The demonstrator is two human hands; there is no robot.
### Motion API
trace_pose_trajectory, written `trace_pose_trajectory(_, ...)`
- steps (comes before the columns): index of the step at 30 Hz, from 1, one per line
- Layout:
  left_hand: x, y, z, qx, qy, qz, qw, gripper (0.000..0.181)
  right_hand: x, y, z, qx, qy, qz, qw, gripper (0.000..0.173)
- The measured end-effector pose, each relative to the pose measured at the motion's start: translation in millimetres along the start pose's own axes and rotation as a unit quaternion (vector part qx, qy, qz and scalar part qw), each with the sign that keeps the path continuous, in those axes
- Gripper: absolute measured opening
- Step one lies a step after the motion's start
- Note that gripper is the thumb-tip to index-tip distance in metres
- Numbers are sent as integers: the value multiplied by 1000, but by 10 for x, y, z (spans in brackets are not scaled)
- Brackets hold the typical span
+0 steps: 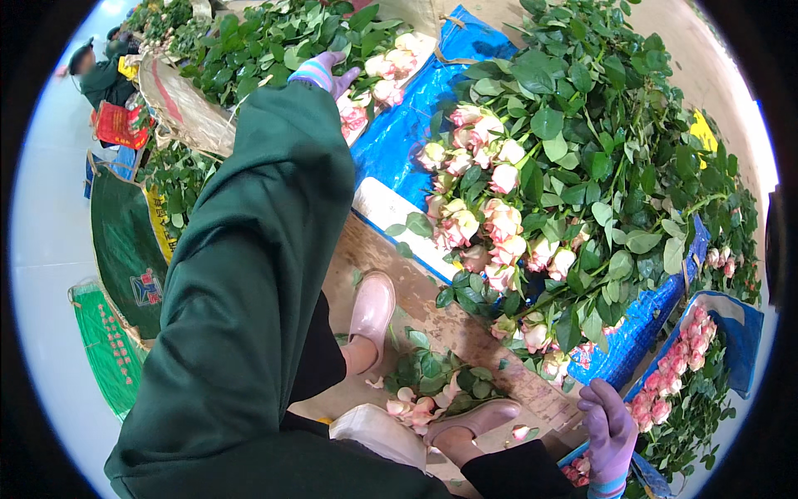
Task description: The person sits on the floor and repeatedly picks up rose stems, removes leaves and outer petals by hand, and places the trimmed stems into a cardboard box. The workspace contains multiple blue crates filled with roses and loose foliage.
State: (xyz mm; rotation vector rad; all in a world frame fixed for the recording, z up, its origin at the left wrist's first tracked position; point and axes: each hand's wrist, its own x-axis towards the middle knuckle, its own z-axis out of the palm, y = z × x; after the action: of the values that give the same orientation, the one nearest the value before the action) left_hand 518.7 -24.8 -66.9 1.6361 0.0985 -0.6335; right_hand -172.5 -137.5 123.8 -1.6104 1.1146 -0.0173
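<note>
My left hand, in a purple glove with a striped cuff, reaches far forward over rose foliage. Its thumb and fingers are spread beside pale pink roses, and I see nothing held in it. At lower right my right hand, gloved the same way, is raised with loosely bent fingers and no object visible in it. It is nearest a blue-edged box row of pink roses. Between the hands, a large heap of cream-and-pink roses with leafy stems lies on blue woven sheeting.
Fallen petals and leaves lie between my pink shoes. A worn wooden board edge runs before my feet. Green woven sacks stand at left, near a pale rolled sack. Another person is at far upper left.
</note>
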Motion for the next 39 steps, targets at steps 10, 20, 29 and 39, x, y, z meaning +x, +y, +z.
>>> trace_pose_trajectory(10,-714,543,233,-26,75,-28,996,11,-46,-66,93,-14,16,35,999,41)
trace_pose_trajectory(20,-222,429,-105,-14,255,13,967,51,15,-136,27,-31,-10,15,999,33)
trace_pose_trajectory(29,-3247,-1252,2012,52,-514,196,833,30,-306,-119,-52,-6,41,-41,998,32)
trace_pose_trajectory(39,-4418,-2105,2980,515,-248,10,820,80,-738,-16,-139,-87,59,-162,981,33)
